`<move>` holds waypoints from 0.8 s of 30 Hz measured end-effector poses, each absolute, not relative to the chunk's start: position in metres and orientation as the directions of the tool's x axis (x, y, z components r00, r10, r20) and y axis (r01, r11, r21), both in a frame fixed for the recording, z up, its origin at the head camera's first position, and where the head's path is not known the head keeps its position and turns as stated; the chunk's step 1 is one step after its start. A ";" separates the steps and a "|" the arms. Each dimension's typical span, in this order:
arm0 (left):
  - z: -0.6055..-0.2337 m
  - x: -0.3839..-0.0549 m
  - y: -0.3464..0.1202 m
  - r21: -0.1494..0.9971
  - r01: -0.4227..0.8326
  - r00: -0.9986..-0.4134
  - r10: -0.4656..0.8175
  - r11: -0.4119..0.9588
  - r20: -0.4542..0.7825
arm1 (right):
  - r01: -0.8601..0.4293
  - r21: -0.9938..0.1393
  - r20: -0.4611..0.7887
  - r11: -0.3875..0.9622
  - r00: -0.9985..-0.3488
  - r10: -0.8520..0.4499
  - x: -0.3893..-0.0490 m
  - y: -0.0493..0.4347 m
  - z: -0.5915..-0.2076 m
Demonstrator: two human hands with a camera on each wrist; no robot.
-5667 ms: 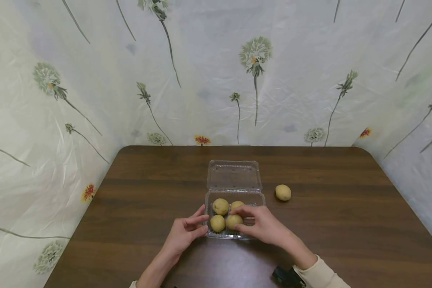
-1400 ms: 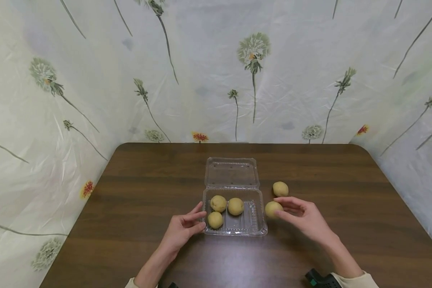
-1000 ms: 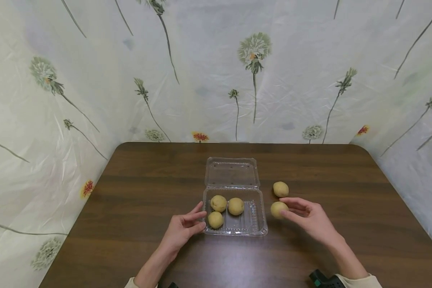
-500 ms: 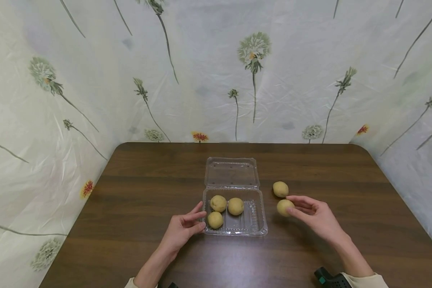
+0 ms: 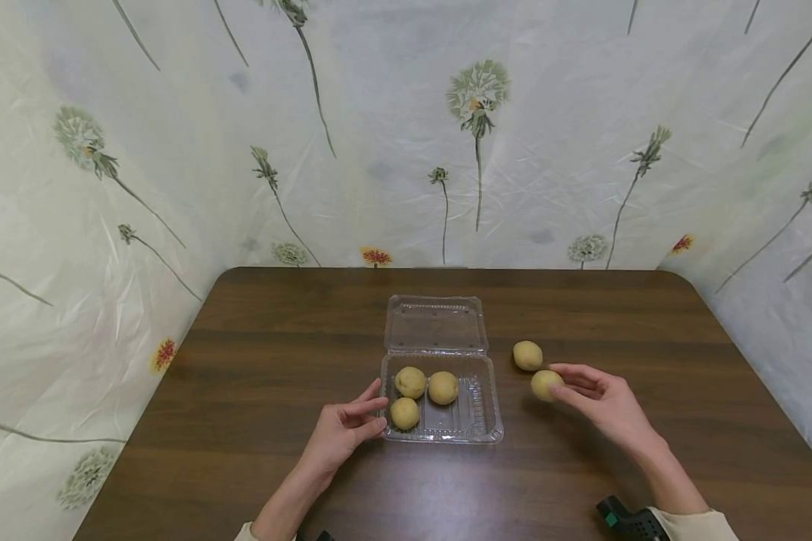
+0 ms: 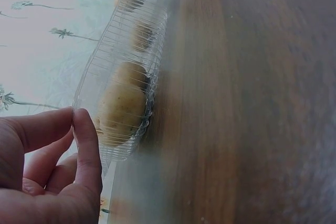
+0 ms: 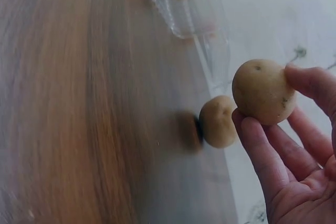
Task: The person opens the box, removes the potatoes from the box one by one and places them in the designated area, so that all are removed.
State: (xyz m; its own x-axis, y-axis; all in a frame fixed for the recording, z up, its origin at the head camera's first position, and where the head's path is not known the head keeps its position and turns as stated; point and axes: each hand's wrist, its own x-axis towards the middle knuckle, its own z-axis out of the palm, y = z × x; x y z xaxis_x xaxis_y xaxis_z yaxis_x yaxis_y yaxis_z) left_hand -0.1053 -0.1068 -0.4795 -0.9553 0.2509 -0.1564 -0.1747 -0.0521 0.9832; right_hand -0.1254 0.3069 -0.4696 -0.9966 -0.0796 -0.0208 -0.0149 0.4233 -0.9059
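A clear plastic clamshell container sits on the table with its lid folded back flat. Inside are three small potatoes, one at the back left, another potato beside it and a potato at the front left. My left hand pinches the container's left rim between thumb and finger, as the left wrist view shows. To the right of the container, my right hand holds a potato in its fingertips. Just behind it, a further potato lies on the table.
The brown wooden table has rounded far corners. Flower-printed sheeting rises behind it and on both sides. A dark wrist device is on the right forearm by the cream sleeve.
Earlier the right hand reached among several potatoes in the container. It has lifted one out and carried it rightward, still moving slightly right. The left hand stays at the rim.
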 end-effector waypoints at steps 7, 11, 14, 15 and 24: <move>-0.480 -0.105 -0.107 0.982 -0.179 -0.956 0.248 -0.059 -0.159 | 0.004 -0.903 -0.036 0.430 -0.997 -0.067 -0.128 0.312 -0.471; -0.480 -0.105 -0.107 0.982 -0.178 -0.956 0.247 -0.060 -0.158 | 0.019 -0.901 -0.052 0.433 -0.997 -0.064 -0.130 0.316 -0.473; -0.480 -0.105 -0.107 0.982 -0.181 -0.955 0.249 -0.061 -0.161 | 0.027 -0.897 -0.058 0.442 -0.997 -0.056 -0.133 0.319 -0.476; -0.481 -0.105 -0.107 0.981 -0.182 -0.955 0.249 -0.060 -0.162 | 0.025 -0.892 -0.056 0.451 -0.997 -0.056 -0.133 0.319 -0.476; -0.480 -0.106 -0.106 0.980 -0.186 -0.954 0.252 -0.064 -0.164 | 0.025 -0.864 -0.066 0.503 -0.996 -0.064 -0.142 0.327 -0.479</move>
State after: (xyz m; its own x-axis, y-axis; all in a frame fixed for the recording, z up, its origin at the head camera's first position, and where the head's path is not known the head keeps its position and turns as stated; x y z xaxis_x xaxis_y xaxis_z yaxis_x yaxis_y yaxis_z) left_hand -0.1058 -0.1063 -0.4796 -0.9537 0.2517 -0.1645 -0.1859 -0.0638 0.9805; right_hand -0.1421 0.3270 -0.4788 -0.9958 -0.0636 -0.0661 0.0252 0.5034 -0.8637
